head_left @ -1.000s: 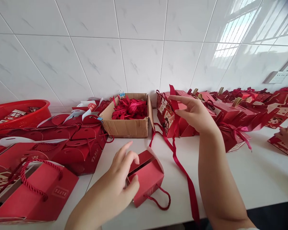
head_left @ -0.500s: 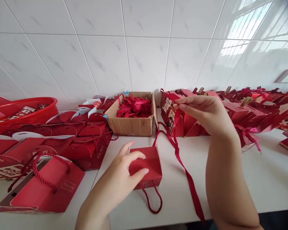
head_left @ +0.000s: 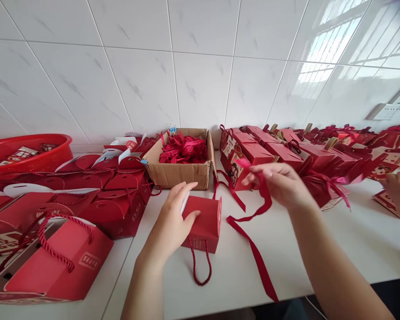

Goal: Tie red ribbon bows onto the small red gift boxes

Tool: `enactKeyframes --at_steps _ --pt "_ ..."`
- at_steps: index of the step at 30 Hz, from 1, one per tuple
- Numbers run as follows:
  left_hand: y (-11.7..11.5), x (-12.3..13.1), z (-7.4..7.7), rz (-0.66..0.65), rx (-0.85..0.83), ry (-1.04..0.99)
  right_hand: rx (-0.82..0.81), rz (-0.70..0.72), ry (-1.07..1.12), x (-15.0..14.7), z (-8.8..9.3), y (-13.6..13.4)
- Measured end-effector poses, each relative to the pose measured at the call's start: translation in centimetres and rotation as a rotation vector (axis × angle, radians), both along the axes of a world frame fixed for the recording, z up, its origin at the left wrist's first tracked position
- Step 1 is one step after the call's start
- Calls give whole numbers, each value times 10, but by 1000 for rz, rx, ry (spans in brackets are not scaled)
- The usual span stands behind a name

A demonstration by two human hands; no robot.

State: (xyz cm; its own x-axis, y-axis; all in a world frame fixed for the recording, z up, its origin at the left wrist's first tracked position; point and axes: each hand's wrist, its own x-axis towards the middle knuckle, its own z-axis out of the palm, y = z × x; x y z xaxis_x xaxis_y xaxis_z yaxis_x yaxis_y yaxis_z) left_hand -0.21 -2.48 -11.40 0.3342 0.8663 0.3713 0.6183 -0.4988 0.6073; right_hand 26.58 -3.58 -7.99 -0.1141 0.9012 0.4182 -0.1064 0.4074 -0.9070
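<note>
A small red gift box (head_left: 205, 218) with a twisted red cord handle (head_left: 201, 283) lies on the white table in front of me. My left hand (head_left: 176, 213) grips its left side, thumb on top and the other fingers along the far edge. Between the fingertips of my right hand (head_left: 270, 180), a dark red ribbon (head_left: 253, 249) is pinched; its long tail trails over the table towards the front edge. Another piece of ribbon hangs by the cardboard box (head_left: 180, 173), which holds a heap of red ribbons (head_left: 185, 149).
Rows of red gift boxes (head_left: 120, 206) stand on the left, near a red plastic basket (head_left: 58, 149). More finished-looking boxes (head_left: 283, 153) line the wall on the right, some with bows. Another person's hand (head_left: 398, 191) is at the right edge, beside a box.
My right hand has moved down with the ribbon, drawing it away from the cardboard box. My left hand has closed on the gift box, which has turned slightly.
</note>
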Motion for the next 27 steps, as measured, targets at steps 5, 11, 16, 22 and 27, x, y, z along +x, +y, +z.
enactKeyframes --at_steps 5,11,16,22,27 --pt "5 5 -4 8 34 -63 -219 230 167 -9 -54 9" --pt "6 9 -2 -5 65 -60 -197 347 71 -10 -64 -2" --pt "5 11 -1 -26 47 -42 -155 291 72 -11 -66 -1" --pt "1 13 3 -98 120 -6 -210 232 38 -16 -63 -3" --pt "-2 14 5 -132 168 20 -240 190 31 -16 -64 -4"
